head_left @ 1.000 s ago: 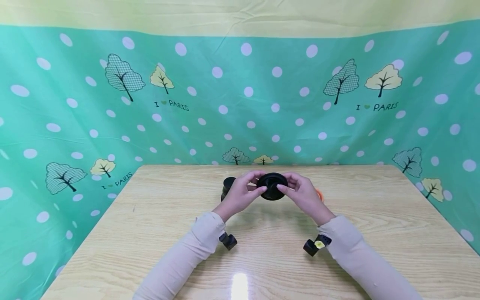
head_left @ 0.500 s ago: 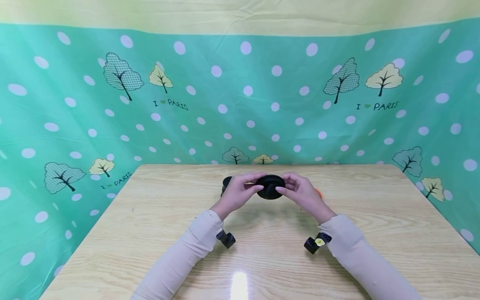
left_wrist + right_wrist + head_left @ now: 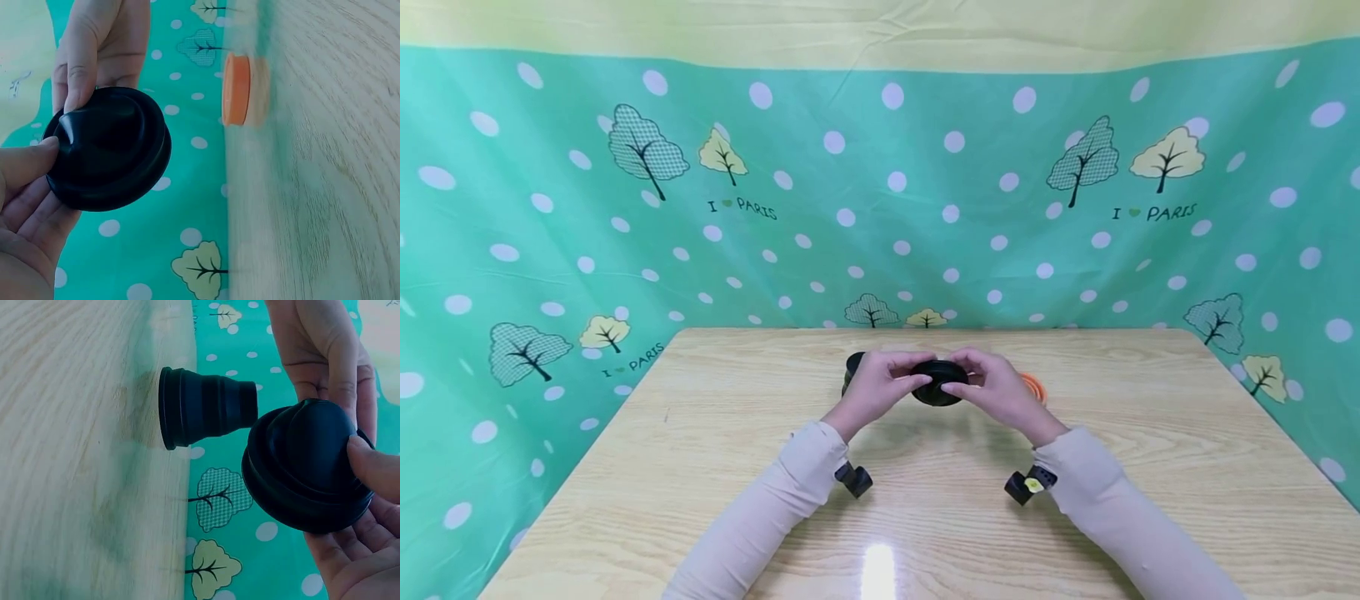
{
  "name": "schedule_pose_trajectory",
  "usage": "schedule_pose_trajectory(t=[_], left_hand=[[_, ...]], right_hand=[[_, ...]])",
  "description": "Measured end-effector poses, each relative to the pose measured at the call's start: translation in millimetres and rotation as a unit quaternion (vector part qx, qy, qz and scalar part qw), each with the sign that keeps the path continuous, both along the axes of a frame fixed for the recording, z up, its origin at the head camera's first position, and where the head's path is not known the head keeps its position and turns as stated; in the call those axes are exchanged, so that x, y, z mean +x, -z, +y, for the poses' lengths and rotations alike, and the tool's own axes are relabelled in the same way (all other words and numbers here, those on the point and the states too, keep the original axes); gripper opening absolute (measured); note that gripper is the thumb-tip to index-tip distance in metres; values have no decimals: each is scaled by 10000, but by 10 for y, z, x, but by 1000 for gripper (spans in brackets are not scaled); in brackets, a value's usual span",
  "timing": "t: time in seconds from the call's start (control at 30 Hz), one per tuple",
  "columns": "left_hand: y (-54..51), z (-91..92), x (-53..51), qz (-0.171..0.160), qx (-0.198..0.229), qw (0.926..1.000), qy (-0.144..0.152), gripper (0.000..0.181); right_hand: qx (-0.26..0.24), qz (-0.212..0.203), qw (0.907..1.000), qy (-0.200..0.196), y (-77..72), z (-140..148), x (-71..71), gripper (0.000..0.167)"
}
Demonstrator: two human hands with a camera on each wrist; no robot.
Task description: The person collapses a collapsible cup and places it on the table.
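Observation:
A round black lid (image 3: 934, 395) with a raised, domed top is held above the table between both hands. My left hand (image 3: 877, 387) pinches its left edge, thumb on the near face and fingers behind. At the opposite edge, my right hand (image 3: 997, 394) grips it the same way, its thumb (image 3: 375, 464) pressing near the raised part. Behind the left hand stands a black stepped cup (image 3: 209, 407), wide end down on the table; in the head view the hand hides most of it. An orange ring (image 3: 236, 90) sits on the table beyond the right hand.
The pale wood table (image 3: 737, 467) reaches back to a green dotted curtain (image 3: 895, 225). Each wrist wears a small black camera, with the left camera (image 3: 857, 481) and right camera (image 3: 1019, 488) hanging inward over the table.
The black lid has come down slightly and its tilt has shifted. My right hand has moved a little to the left, so more of the orange ring shows behind it.

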State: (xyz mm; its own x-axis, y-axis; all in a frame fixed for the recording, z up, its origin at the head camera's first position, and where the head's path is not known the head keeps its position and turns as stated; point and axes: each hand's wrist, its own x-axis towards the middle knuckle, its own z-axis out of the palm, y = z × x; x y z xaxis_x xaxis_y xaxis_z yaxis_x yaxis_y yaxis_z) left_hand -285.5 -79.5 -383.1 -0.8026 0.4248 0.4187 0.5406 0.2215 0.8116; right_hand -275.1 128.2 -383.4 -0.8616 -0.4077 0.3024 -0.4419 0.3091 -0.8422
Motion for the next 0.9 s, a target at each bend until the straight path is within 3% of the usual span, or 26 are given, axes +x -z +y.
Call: schedule_pose_trajectory(t=[0.13,0.23,0.43,0.73,0.9], left_hand=[[-6,-11,-3,1,16,10000,50,30],[-11,-46,-3,-235,99,9995,165,33],[-37,-97,2,-630,115,9971,408,42],[-36,-58,3,-617,283,9977,92,42],[-22,-42,8,-452,312,9983,-206,37]], right_hand=[[13,-18,10000,-79,4,-18,10,25],[-37,6,10000,35,10,-8,8,25],[-673,-122,9971,334,-2,39,-24,27],[-948,-270,9943,409,-22,9,-16,28],[-946,-226,9940,498,-4,-10,-12,27]])
